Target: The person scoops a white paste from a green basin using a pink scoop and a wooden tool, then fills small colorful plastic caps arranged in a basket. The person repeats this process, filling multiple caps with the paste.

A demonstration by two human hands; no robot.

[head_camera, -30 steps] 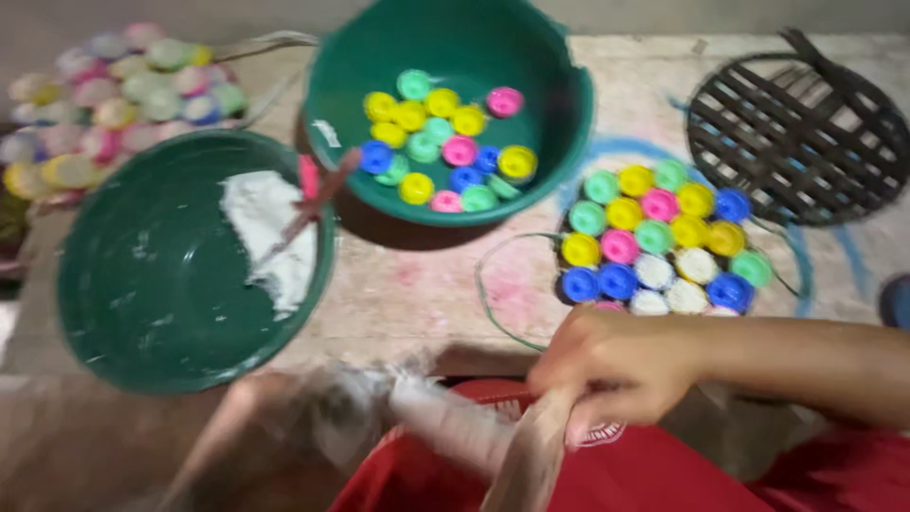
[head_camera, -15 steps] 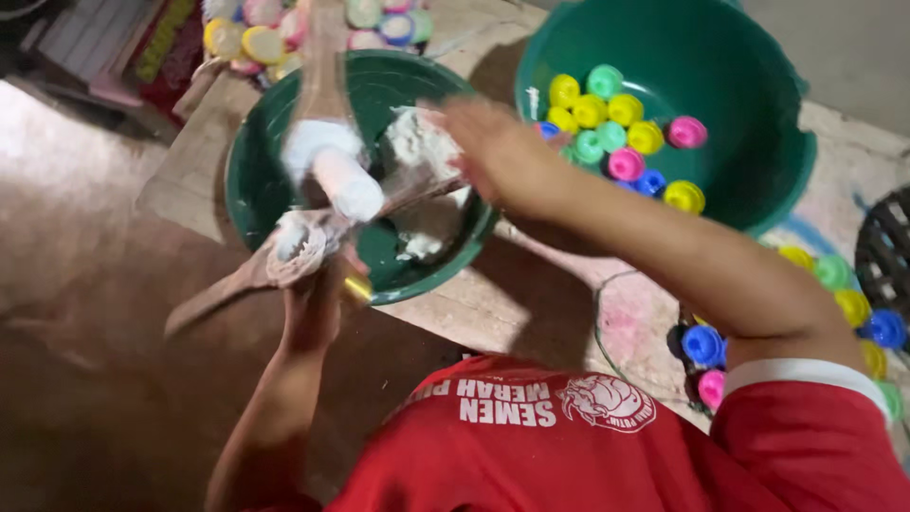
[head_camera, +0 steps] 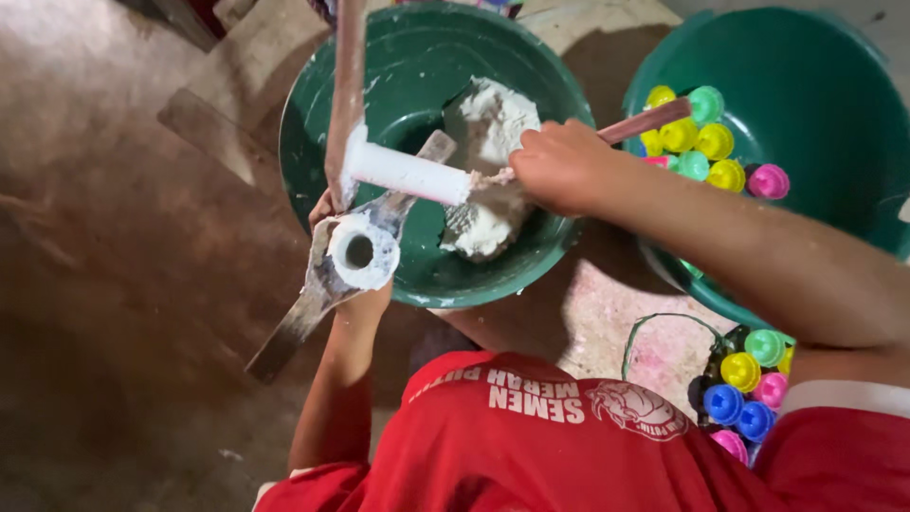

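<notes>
Right hand (head_camera: 561,166) now lower over paste (head_camera: 488,171), gripping stick (head_camera: 645,118), left hand (head_camera: 341,228) (mostly hidden) clutching white tube (head_camera: 362,251).

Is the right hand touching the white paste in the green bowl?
Cannot tell. In the head view, the right hand overlaps the white paste in the green bowl, hiding any contact.

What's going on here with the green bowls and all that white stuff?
A person in a red shirt is working over a green basin that holds a lump of white paste. The right hand grips a reddish stick with its end in the paste. The left hand, mostly hidden, holds a paste-smeared flat wooden piece and a white tube over the basin's rim. A second green tub alongside holds coloured bottle caps.
</notes>
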